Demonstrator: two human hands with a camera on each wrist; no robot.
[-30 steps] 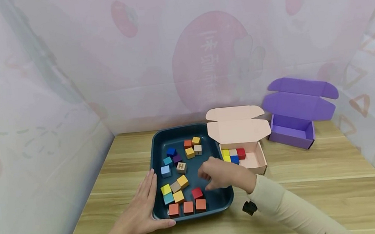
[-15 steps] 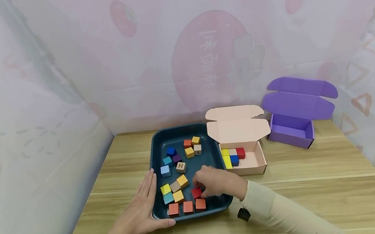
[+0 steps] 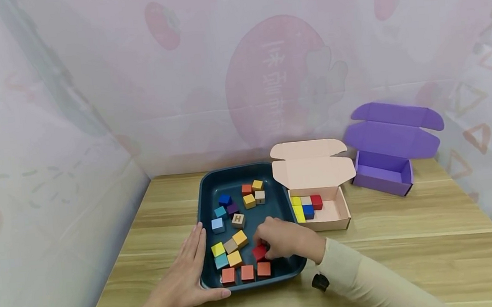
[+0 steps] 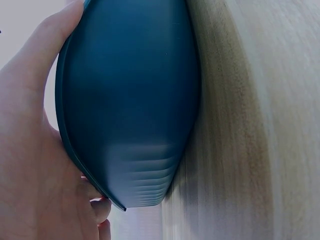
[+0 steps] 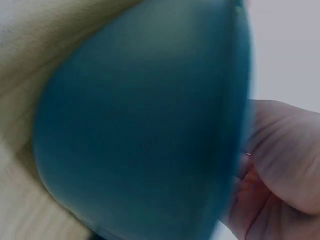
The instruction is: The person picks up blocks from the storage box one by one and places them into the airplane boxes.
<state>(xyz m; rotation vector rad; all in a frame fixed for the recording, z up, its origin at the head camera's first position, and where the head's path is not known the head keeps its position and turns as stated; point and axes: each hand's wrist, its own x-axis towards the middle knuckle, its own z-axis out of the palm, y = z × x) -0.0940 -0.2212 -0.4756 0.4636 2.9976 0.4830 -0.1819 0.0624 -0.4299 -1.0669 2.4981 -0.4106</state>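
Note:
A dark blue-green tray [image 3: 270, 171] lies on the wooden table, with several small cube blocks scattered in it. My left hand [image 3: 179, 273] rests on its near left corner, fingers straight along the left rim and thumb along the front. In the left wrist view, that hand [image 4: 30, 130] lies against the rim of the tray. My right hand [image 3: 283, 239] reaches into the tray's right half and pinches a red block [image 3: 258, 253] between thumb and fingers. Three orange-red blocks [image 3: 247, 273] form a row just in front of it. In the right wrist view, the tray wall hides the fingertips.
Touching the tray's right side, a peach box [image 3: 334, 210] with its lid up holds several blocks, yellow, blue, red and pale. Behind and right of it stands an open purple box [image 3: 382, 180]. A printed curtain [image 3: 197, 104] closes off the back and sides.
My right hand has moved left and down onto the red block and taken hold of it, turning it slightly. The left hand and the other blocks stay in place.

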